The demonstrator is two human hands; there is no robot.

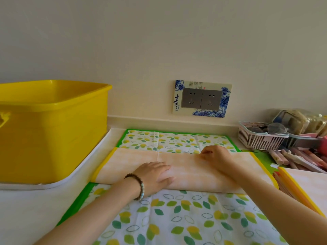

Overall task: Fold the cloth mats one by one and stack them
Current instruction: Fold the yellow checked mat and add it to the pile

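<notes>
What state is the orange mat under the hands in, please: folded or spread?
Folded: the orange mat lies as a narrow band, near edge rounded over, across the leaf-print mat.

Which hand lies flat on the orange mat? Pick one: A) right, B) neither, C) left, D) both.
C: the left hand presses flat on the orange mat, while the right hand pinches its far edge with curled fingers.

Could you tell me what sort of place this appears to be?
Probably a home, at a worktop against a wall: a grey double wall socket in a blue-and-white decorative frame, a large yellow plastic tub, and a small white plastic basket of household odds and ends.
</notes>
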